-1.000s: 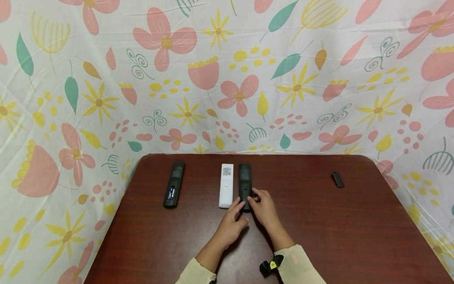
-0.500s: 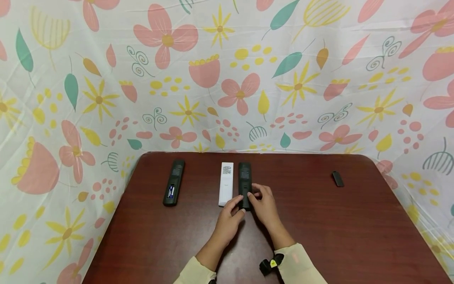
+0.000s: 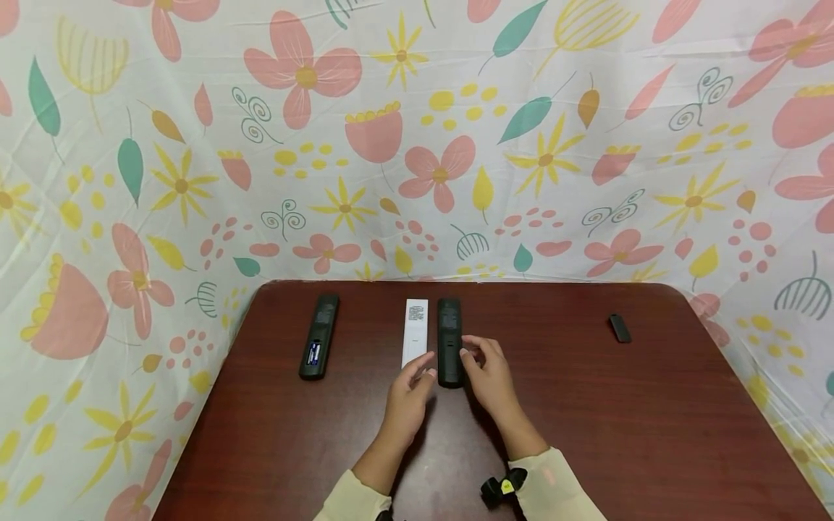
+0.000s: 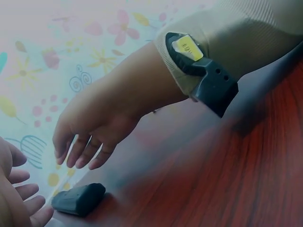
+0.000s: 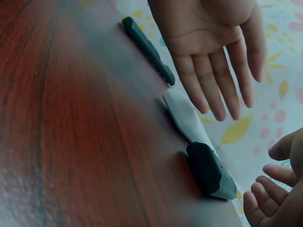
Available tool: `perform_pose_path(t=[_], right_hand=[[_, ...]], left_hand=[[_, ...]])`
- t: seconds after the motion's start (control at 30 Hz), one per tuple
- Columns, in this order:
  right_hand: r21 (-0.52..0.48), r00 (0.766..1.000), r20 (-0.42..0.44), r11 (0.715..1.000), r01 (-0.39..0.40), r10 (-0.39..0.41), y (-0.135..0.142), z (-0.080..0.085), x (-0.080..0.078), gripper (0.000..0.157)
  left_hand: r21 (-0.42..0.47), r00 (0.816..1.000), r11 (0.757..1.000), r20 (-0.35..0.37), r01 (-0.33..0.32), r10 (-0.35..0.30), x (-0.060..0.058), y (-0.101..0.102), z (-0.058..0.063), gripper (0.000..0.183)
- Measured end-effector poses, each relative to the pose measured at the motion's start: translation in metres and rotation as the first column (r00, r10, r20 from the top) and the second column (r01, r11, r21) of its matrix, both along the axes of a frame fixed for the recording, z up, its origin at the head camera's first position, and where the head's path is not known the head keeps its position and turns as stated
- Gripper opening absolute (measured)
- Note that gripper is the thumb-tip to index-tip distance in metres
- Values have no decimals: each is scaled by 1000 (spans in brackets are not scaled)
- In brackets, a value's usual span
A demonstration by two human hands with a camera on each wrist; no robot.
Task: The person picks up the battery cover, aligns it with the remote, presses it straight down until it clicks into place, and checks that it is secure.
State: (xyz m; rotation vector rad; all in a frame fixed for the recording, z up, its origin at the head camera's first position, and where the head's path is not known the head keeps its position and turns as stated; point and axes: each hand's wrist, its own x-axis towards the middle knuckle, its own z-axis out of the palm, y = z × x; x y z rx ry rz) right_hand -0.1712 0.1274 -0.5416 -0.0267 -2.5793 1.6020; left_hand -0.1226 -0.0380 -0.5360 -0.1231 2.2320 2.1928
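Observation:
A black remote control [image 3: 449, 340] lies back side up on the table, its battery cover fitted. My right hand [image 3: 493, 383] is at its right side, fingertips right at the edge and fingers loosely bent. Just left of that remote lies a white remote control [image 3: 415, 329], also back up. My left hand [image 3: 404, 405] hovers near the white remote's lower end, overlapping it in the head view. In the right wrist view the left hand [image 5: 208, 52] shows its palm with extended fingers and holds nothing. The left wrist view shows the right hand [image 4: 99, 118] above the black remote [image 4: 79, 199], fingers drooping.
Farther left, a second black remote [image 3: 323, 315] lies with its battery compartment uncovered and batteries [image 3: 315, 353] visible. A small black battery cover [image 3: 620, 328] lies at the right of the brown wooden table [image 3: 586, 420]. A flowered cloth [image 3: 417, 181] hangs along the table's back edge.
My left hand has drawn off the middle black remote, moving left toward the white one. My right hand's thumb has shifted from the remote's top to its right edge. The remotes stay put.

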Motion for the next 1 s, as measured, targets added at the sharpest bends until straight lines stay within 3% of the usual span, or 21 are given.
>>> perform_pose_path(t=[0.2, 0.47, 1.0], right_hand=[[-27, 1000, -19, 999, -20, 19, 3, 3, 0, 32], [-13, 999, -15, 1000, -28, 28, 8, 9, 1, 35], [20, 1000, -8, 1000, -11, 12, 23, 14, -1, 34]], left_hand=[[38, 1000, 999, -14, -18, 19, -3, -6, 2, 39], [14, 997, 997, 39, -71, 71, -5, -15, 5, 41], [39, 993, 992, -16, -119, 120, -10, -38, 4, 44]])
